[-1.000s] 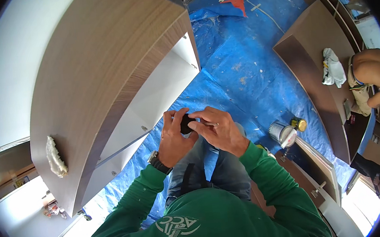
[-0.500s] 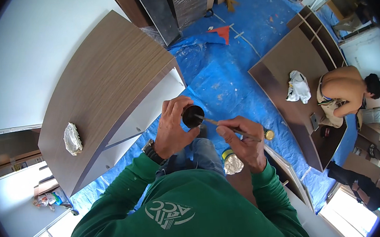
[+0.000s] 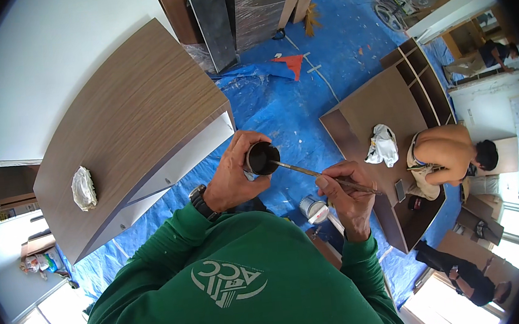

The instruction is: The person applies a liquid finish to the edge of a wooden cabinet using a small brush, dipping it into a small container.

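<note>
Near, the left hand is wrapped around a small dark cup, its mouth turned toward the right. The right hand pinches a thin brush, whose tip seems to dip into the cup. Just below sits a small tin. Farther left stands a wooden cabinet on blue sheeting.

Green long-sleeved shirt is worn, cuffs reaching both wrists. A white emblem with curved strokes and lettering is printed on the chest. A dark wristwatch with black strap is seen on the left wrist. Left hand and right hand are bare, ungloved.
</note>
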A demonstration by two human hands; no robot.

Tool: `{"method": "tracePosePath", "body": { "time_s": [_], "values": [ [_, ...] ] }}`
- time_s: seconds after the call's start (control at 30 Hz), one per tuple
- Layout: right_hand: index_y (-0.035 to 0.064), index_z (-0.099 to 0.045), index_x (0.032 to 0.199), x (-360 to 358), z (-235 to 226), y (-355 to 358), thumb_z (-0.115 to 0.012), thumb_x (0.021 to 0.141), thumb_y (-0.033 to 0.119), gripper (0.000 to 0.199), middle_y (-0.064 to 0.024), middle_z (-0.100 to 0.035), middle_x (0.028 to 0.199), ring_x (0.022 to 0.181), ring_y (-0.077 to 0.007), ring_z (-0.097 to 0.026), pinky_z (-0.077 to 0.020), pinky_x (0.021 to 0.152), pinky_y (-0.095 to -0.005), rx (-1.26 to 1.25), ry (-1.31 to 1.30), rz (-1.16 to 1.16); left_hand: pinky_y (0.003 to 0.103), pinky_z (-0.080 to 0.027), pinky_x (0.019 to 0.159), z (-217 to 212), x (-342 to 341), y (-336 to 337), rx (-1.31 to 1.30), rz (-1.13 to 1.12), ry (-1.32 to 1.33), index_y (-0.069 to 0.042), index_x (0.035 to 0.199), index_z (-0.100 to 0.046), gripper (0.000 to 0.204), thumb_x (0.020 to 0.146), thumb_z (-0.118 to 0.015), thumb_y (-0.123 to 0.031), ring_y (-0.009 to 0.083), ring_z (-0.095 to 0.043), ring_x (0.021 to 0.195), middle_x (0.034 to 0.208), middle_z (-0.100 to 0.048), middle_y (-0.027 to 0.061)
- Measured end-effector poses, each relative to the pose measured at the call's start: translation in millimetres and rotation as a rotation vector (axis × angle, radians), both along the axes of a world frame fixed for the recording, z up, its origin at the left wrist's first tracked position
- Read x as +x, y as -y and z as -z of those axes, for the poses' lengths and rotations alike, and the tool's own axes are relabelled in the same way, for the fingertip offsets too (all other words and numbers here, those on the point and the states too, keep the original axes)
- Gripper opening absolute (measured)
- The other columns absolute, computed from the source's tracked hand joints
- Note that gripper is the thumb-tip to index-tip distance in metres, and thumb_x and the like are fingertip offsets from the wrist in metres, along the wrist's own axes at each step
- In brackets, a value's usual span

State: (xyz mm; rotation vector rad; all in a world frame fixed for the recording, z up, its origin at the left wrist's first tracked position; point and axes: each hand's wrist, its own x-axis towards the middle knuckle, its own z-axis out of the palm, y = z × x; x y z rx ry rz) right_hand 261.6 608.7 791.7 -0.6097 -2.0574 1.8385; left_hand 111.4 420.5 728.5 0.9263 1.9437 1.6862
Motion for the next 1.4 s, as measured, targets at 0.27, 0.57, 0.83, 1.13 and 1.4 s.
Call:
{"method": "tracePosePath", "body": {
  "time_s": [0.27, 0.57, 0.83, 1.13, 1.4],
  "values": [
    [-0.0018, -0.066, 0.093, -92.1, 6.3, -40.1, -0.078, 0.085, 0.003, 0.015, -0.0125, -0.068, 0.086, 0.073, -0.0142, -0.066, -0.0519, 0.065, -0.0273, 0.086, 0.043, -0.087, 0.032, -0.051, 0.087, 25.1, -87.4, -39.1, 0.046, -0.072, -0.039, -0.009, 0.118, -0.056, 0.063, 0.067, -0.093, -0.010, 0.0217, -0.062, 0.103, 0.111, -0.057, 0.0079],
    [-0.0017, -0.065, 0.094, -186.5, -5.5, -73.6, -0.076, 0.084, -0.002, 0.015, -0.0150, -0.068, 0.093, 0.083, -0.0172, -0.066, -0.0531, 0.071, -0.0293, 0.193, 0.058, -0.182, 0.035, -0.053, 0.086, 35.5, -173.6, -62.6, 0.054, -0.173, -0.116, -0.008, 0.115, -0.058, 0.061, 0.066, -0.092, -0.009, 0.0230, -0.062, 0.103, 0.115, -0.057, 0.0087],
    [0.0000, -0.066, 0.094, -259.0, -7.8, -93.2, -0.076, 0.084, 0.000, 0.014, -0.0132, -0.068, 0.094, 0.082, -0.0174, -0.065, -0.0520, 0.071, -0.0301, 0.217, 0.055, -0.361, 0.035, -0.054, 0.085, 33.9, -216.2, -54.6, 0.011, -0.332, -0.110, -0.009, 0.116, -0.059, 0.061, 0.065, -0.093, -0.013, 0.0224, -0.063, 0.101, 0.114, -0.057, 0.0074],
    [-0.0006, -0.066, 0.095, -316.5, -10.3, -111.0, -0.076, 0.084, -0.002, 0.015, -0.0131, -0.066, 0.096, 0.084, -0.0153, -0.064, -0.0509, 0.072, -0.0284, 0.094, 0.029, -0.474, 0.037, -0.054, 0.085, 35.4, -245.6, -60.6, -0.010, -0.484, -0.171, -0.009, 0.116, -0.059, 0.062, 0.064, -0.093, -0.012, 0.0245, -0.063, 0.100, 0.112, -0.058, 0.0082],
    [-0.0013, -0.066, 0.096, -370.7, 2.4, -160.0, -0.072, 0.082, -0.009, 0.017, -0.0137, -0.064, 0.098, 0.085, -0.0160, -0.065, -0.0537, 0.073, -0.0290, 0.246, -0.127, -0.745, 0.041, -0.054, 0.087, 31.5, -266.4, -96.8, -0.035, -0.603, -0.203, -0.007, 0.117, -0.059, 0.064, 0.062, -0.094, -0.011, 0.0288, -0.063, 0.105, 0.115, -0.059, 0.0115]
  ]
}}
